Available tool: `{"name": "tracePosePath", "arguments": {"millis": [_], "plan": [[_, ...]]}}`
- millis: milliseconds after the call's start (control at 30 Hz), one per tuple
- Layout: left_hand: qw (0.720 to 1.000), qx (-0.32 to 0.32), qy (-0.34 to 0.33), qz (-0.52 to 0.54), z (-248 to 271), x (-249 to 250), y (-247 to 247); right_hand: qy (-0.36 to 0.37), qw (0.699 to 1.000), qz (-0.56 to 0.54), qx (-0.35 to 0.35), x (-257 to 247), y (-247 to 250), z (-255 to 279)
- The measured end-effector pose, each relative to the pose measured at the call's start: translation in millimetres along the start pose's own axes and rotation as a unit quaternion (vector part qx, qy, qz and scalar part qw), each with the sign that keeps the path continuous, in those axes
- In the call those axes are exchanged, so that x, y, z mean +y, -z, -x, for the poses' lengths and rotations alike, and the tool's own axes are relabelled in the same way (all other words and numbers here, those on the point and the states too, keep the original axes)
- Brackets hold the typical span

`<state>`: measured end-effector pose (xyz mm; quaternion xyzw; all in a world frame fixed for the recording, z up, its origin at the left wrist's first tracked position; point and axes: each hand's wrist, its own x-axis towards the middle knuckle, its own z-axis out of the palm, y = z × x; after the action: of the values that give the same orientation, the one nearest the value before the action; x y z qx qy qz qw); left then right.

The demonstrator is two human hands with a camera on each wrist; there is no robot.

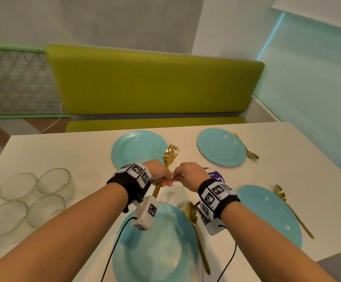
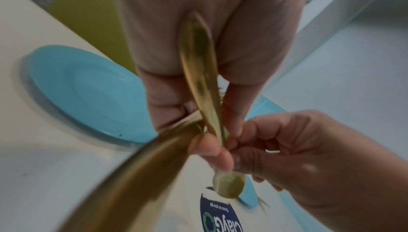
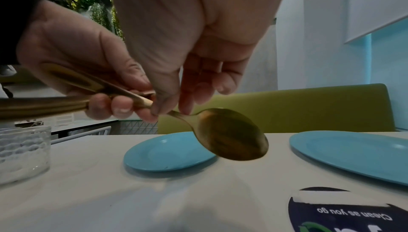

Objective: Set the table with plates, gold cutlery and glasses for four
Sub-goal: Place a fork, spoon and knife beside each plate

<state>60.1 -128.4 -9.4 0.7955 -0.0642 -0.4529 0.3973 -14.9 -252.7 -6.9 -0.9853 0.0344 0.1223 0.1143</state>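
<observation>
My left hand (image 1: 164, 179) grips a bundle of gold forks (image 1: 170, 154) by the handles, tines pointing away, above the middle of the white table (image 1: 63, 151). A gold spoon (image 3: 232, 136) lies across that hand, its handle end in the palm. My right hand (image 1: 180, 174) pinches the spoon's neck between thumb and finger (image 3: 161, 108), with the bowl hanging low over the table. Four blue plates are laid: far left (image 1: 139, 147), far right (image 1: 221, 147), near right (image 1: 267, 214), near left (image 1: 155, 247). Three of them have a gold spoon beside them (image 1: 246, 148) (image 1: 293, 212) (image 1: 199, 239).
Several clear glasses (image 1: 35, 198) stand grouped at the table's left side. A dark round sticker (image 1: 216, 176) is on the tabletop between the plates. A green bench (image 1: 155, 82) runs along the far edge. The table's right corner is near my right elbow.
</observation>
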Motion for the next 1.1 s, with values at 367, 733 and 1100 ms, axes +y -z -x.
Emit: {"name": "tracePosePath", "arguments": {"millis": [367, 733, 1100], "plan": [[0.947, 0.142, 0.024, 0.287, -42.9, -3.0, 53.9, -0.176, 0.966, -0.187, 0.021, 39.1, 8.9, -74.4], [0.948, 0.148, 0.028, 0.279, -84.0, -1.6, 69.6, -0.305, 0.918, -0.250, -0.028, 53.2, -13.5, -148.1], [0.953, 0.148, 0.020, 0.265, -105.9, 1.9, 73.0, -0.325, 0.931, -0.149, -0.069, 49.1, -25.5, -179.9]]}}
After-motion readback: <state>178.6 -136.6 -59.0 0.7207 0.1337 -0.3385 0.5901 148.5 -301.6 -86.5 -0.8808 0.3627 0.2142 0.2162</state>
